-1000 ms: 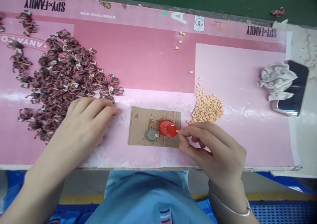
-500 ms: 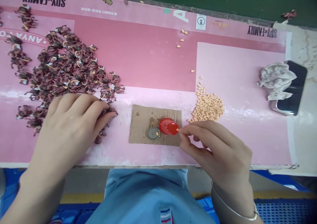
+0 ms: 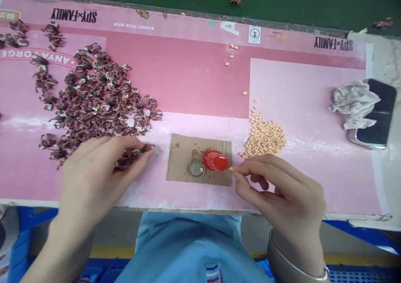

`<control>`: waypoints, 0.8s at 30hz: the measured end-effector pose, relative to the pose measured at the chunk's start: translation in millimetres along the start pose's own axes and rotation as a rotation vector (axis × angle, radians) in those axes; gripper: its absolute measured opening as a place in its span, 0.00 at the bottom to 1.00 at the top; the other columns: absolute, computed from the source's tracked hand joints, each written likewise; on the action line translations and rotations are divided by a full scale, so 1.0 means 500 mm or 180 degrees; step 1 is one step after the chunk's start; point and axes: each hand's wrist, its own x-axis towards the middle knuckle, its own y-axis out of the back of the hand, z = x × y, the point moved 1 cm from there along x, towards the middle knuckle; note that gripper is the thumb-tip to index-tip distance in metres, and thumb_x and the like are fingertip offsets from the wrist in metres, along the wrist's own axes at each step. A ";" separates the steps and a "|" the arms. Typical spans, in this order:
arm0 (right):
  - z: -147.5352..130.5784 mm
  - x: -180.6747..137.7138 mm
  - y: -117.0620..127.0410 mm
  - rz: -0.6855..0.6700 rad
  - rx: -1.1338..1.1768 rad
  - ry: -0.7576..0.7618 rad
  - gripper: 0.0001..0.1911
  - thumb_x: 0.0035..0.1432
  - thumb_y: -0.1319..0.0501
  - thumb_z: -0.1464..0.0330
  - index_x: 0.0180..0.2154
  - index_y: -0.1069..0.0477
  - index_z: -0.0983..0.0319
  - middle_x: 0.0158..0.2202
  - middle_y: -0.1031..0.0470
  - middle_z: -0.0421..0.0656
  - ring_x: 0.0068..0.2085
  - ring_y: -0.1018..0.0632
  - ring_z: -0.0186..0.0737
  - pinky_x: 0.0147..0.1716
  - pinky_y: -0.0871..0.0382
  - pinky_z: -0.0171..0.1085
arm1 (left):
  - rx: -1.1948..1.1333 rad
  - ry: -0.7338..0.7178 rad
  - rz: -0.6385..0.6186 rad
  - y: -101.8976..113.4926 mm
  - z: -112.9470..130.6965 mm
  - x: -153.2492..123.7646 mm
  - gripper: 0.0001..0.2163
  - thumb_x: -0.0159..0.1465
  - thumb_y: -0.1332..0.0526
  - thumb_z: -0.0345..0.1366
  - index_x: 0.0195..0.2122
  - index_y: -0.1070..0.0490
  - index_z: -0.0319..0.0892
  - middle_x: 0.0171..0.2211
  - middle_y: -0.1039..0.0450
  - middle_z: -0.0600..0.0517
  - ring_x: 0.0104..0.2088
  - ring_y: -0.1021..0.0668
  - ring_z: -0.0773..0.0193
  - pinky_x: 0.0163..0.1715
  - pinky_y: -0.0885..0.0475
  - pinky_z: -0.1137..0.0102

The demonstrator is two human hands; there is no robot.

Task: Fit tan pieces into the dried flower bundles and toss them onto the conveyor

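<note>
My right hand (image 3: 278,187) pinches a tiny orange piece (image 3: 231,169) between thumb and forefinger, just right of a red cap (image 3: 215,161) of glossy red liquid. The cap sits on a small cardboard square (image 3: 181,157) beside a metal bottle cap (image 3: 196,168). My left hand (image 3: 97,174) lies palm down at the near edge of a big heap of dark brown figures (image 3: 97,99), its fingertips curled on one or two brown figures (image 3: 145,148). A pile of small orange pieces (image 3: 265,137) lies beyond my right hand.
Everything rests on a pink printed sheet (image 3: 194,78) over a green table. A crumpled grey cloth (image 3: 352,101) lies on a black phone (image 3: 377,116) at the right. A few stray orange pieces (image 3: 231,53) lie far back. Blue crates show below the table edge.
My left hand drew back from the heap, dragging a few brown figures toward the cardboard. My right hand stayed beside the red cap, its pinched piece now slightly off the cap's edge.
</note>
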 end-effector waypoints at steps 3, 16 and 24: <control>-0.015 -0.001 -0.004 0.0084 0.0380 -0.0005 0.11 0.63 0.36 0.80 0.36 0.28 0.58 0.31 0.21 0.38 0.30 0.20 0.32 0.28 0.23 0.31 | -0.1602 0.0146 -0.0239 -0.007 0.034 -0.013 0.04 0.71 0.35 0.32 0.45 0.25 0.48 0.38 0.21 0.56 0.36 0.21 0.65 0.35 0.28 0.73; -0.052 -0.004 -0.035 0.0325 0.0883 0.0347 0.10 0.62 0.37 0.80 0.36 0.30 0.59 0.27 0.21 0.38 0.28 0.21 0.30 0.31 0.22 0.31 | -0.5093 0.1652 -0.1601 -0.059 0.128 -0.041 0.12 0.73 0.35 0.45 0.56 0.21 0.64 0.39 0.23 0.57 0.38 0.21 0.74 0.40 0.24 0.88; -0.053 -0.012 -0.026 0.0144 0.0269 0.0617 0.10 0.64 0.37 0.81 0.38 0.26 0.60 0.30 0.18 0.38 0.29 0.19 0.30 0.35 0.21 0.30 | -0.5494 0.2014 -0.1729 -0.057 0.139 -0.030 0.08 0.70 0.31 0.42 0.48 0.16 0.60 0.42 0.16 0.59 0.40 0.17 0.74 0.42 0.23 0.88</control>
